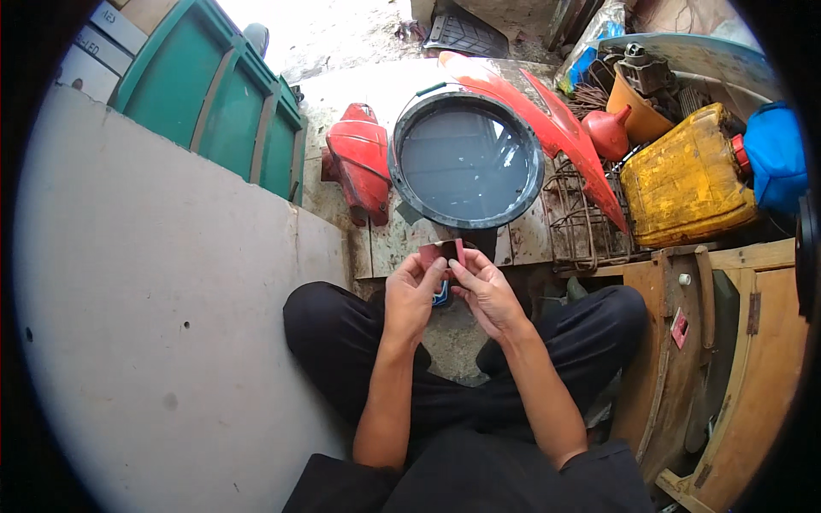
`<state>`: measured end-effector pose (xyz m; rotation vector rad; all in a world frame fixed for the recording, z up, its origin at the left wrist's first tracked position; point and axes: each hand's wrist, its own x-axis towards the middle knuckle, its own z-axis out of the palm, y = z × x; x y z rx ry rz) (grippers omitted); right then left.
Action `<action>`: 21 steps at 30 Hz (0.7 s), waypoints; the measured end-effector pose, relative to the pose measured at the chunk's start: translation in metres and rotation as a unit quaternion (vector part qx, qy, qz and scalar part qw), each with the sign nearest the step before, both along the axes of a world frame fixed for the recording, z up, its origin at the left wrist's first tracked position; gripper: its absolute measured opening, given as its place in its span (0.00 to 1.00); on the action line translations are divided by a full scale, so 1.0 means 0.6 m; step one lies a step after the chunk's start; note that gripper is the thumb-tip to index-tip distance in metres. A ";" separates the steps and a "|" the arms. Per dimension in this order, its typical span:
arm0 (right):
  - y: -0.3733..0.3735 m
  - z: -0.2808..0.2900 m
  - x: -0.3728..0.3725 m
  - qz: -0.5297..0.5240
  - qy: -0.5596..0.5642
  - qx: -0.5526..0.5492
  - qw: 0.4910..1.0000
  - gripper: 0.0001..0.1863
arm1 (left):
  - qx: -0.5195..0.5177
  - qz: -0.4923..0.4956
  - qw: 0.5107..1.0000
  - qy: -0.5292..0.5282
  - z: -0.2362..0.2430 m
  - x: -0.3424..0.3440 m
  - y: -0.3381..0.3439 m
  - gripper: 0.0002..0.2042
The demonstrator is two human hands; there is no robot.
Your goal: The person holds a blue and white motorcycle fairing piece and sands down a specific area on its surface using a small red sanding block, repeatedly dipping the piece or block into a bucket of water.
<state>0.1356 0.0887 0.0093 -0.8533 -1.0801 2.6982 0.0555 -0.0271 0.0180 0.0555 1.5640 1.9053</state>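
Between both hands, in front of my body, is a small folded piece of sandpaper, reddish on its back and dark on the other face. My left hand pinches its left side, thumb against fingers. On the right side, my right hand grips it the same way, both thumbs close together. Just beyond them stands a black bucket of cloudy grey water, its handle lying at the rim. A red plastic vehicle panel lies left of the bucket, and a longer red panel stretches along its right.
A pale wall runs close on my left, with a green panelled cabinet beyond. At right are a wire rack, red funnel, stained yellow jerrycan and wooden frame. Something blue shows below my hands.
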 end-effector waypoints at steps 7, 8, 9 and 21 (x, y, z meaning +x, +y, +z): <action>0.101 -0.301 0.006 0.258 -0.358 0.383 0.811 0.48 | -0.011 -0.029 0.999 -0.008 0.061 -0.056 0.016 0.12; 0.096 -0.343 0.002 0.270 -0.477 0.447 0.707 0.56 | -0.012 -0.038 0.999 -0.010 0.065 -0.060 0.017 0.12; 0.084 -0.343 -0.005 0.296 -0.500 0.450 0.678 0.58 | -0.014 -0.041 0.999 -0.011 0.068 -0.068 0.012 0.12; 0.065 -0.476 0.043 0.204 -0.515 0.555 0.621 0.55 | -0.049 -0.071 0.996 -0.037 0.016 -0.058 0.008 0.11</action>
